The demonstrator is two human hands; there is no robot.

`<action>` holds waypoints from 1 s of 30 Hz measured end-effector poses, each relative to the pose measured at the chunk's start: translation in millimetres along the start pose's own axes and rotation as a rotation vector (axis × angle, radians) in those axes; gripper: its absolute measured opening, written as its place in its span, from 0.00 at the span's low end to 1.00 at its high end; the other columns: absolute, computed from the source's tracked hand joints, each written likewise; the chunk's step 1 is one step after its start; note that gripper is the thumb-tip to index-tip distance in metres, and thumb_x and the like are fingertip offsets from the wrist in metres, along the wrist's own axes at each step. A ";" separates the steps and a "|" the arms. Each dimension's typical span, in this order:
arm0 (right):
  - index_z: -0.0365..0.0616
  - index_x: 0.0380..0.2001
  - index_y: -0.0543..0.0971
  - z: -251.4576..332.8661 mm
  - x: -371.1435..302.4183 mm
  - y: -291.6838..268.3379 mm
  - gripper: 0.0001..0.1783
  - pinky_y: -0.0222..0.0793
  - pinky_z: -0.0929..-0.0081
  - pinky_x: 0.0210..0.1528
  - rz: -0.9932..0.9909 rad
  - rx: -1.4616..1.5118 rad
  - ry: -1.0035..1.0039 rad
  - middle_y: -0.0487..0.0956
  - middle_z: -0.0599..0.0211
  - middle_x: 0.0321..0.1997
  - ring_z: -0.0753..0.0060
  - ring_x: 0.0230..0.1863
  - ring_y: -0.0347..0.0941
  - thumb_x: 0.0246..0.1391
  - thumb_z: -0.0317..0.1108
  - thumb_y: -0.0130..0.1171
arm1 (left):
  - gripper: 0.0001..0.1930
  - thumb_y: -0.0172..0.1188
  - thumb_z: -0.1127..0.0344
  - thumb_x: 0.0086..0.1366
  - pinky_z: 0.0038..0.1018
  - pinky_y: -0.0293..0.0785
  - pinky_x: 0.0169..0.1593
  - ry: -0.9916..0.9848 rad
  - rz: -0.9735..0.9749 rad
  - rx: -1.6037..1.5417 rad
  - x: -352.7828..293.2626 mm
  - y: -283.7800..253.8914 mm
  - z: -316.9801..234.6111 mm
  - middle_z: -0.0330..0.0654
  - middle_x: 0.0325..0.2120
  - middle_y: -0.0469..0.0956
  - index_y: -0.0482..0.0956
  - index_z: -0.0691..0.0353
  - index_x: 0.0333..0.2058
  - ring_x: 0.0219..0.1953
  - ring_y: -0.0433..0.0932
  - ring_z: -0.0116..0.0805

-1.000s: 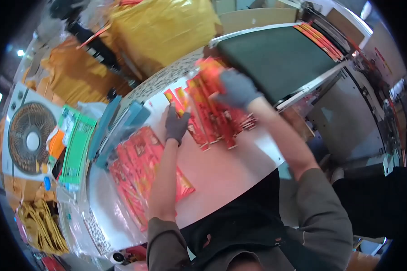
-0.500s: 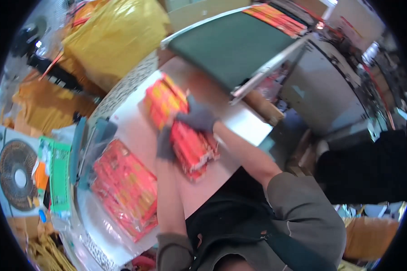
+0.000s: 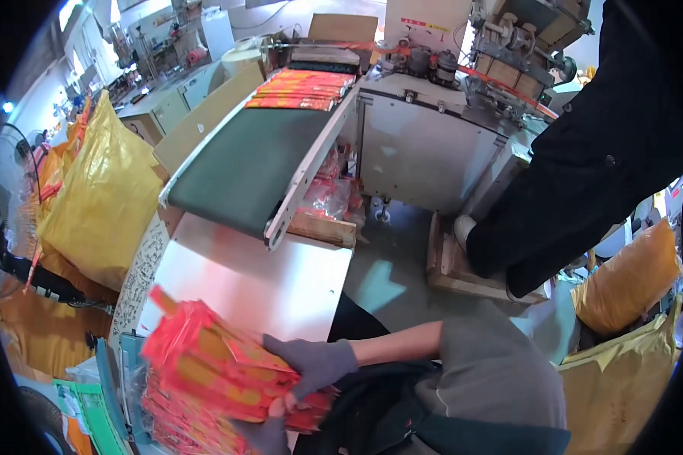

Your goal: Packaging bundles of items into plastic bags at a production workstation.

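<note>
Red packets (image 3: pixel 224 364) slant lengthwise (blurred) toward upper left.

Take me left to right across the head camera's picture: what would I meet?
Large yellow bag, held bundle of red packets, pale machine cabinet, stuffed orange-brown bag.
</note>
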State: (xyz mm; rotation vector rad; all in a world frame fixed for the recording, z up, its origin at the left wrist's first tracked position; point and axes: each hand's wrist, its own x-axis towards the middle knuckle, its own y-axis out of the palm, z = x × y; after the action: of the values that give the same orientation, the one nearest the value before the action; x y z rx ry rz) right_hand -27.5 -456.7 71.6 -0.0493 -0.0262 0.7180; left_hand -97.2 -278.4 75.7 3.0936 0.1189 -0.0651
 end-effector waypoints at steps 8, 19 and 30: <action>0.45 0.64 0.24 61.5 44.9 -17.7 0.77 0.61 0.71 0.54 0.064 -0.144 -0.353 0.68 0.54 0.53 0.64 0.52 0.68 0.30 0.54 0.74 | 0.50 0.73 0.59 0.42 0.37 0.62 0.57 0.366 0.121 0.040 25.5 -9.6 -51.8 0.47 0.53 0.64 0.51 0.64 0.60 0.56 0.63 0.42; 0.39 0.65 0.47 64.9 -1.8 54.9 0.55 0.60 0.73 0.55 -0.184 0.196 -0.506 0.71 0.60 0.49 0.68 0.51 0.68 0.42 0.46 0.69 | 0.38 0.67 0.71 0.44 0.34 0.64 0.56 0.296 -0.045 -0.118 -28.9 -11.6 -22.0 0.45 0.51 0.68 0.62 0.63 0.55 0.52 0.68 0.37; 0.36 0.50 0.73 15.9 73.0 33.5 0.22 0.65 0.76 0.50 0.775 0.137 -0.159 0.77 0.60 0.45 0.75 0.46 0.72 0.51 0.33 0.59 | 0.30 0.57 0.70 0.53 0.32 0.65 0.55 -0.129 0.137 -0.675 -38.5 -22.8 67.7 0.44 0.51 0.67 0.60 0.65 0.56 0.53 0.68 0.36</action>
State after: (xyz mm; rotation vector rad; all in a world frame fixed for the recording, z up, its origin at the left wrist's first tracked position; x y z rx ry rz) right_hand 4.8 -382.9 86.1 0.1380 -0.1140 1.4958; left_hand -140.0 -261.8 8.8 2.4077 -0.0658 -0.1770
